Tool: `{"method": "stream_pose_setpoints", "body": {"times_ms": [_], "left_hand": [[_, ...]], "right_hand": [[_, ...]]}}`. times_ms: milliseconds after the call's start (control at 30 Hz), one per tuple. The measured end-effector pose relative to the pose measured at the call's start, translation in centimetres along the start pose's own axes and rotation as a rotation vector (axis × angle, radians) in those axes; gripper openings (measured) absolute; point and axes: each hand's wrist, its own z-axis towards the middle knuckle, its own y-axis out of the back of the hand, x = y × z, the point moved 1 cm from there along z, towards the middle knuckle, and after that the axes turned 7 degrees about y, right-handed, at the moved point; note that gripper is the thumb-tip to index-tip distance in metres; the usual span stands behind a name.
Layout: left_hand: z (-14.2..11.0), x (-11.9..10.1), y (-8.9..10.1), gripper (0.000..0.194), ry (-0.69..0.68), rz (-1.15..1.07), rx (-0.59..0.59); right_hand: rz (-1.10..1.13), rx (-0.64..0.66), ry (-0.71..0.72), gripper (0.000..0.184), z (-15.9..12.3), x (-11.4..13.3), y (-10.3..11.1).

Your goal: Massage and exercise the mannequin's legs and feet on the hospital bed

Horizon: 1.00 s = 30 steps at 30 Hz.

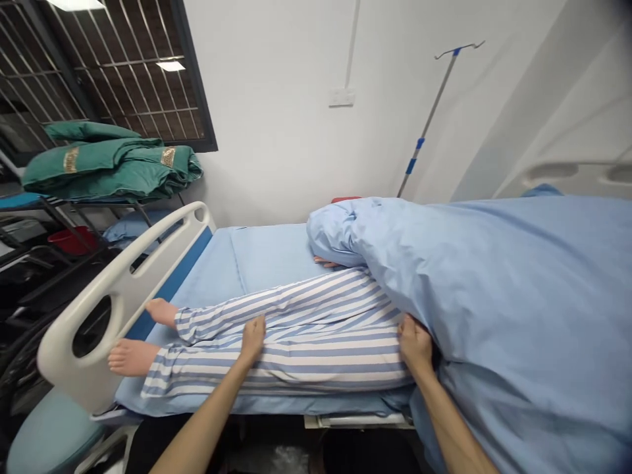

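Observation:
Striped blue-and-white trousers (pixel 316 359) cover the legs of a figure lying on the bed; I cannot tell whether it is a person or a manikin. My left hand (pixel 253 340) is closed on the trouser cloth around the knee of the nearer leg. Closed as well, my right hand (pixel 415 343) grips the trousers near the hip, beside the edge of a blue quilt (pixel 503 276). The quilt covers the upper body. Two bare feet (pixel 133 357) show at the left, and fingers (pixel 326 262) stick out from under the quilt.
A white footboard (pixel 128 289) closes the bed's left end, with blue sheet (pixel 266 253) beyond the legs. An IV pole (pixel 434 112) stands behind the bed. Folded green bedding (pixel 113 164) lies on a rack at the left, above a red basin (pixel 74 241).

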Motion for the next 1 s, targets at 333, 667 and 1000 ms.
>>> {"method": "stream_pose_setpoints", "body": {"times_ms": [333,667,1000], "left_hand": [[1.4,8.5,17.4,0.045,-0.051,0.503,-0.237],[1.6,11.2,19.4,0.039,-0.246,0.987,-0.017],[1.6,9.3,18.9,0.032,-0.125,0.880,-0.036]], "right_hand": [[-0.160,0.018,-0.033,0.042,0.2,0.4,-0.3],[-0.289,0.053,-0.041,0.036,0.0,1.3,-0.7],[-0.397,0.084,0.000,0.037,0.4,0.6,-1.3]]}}
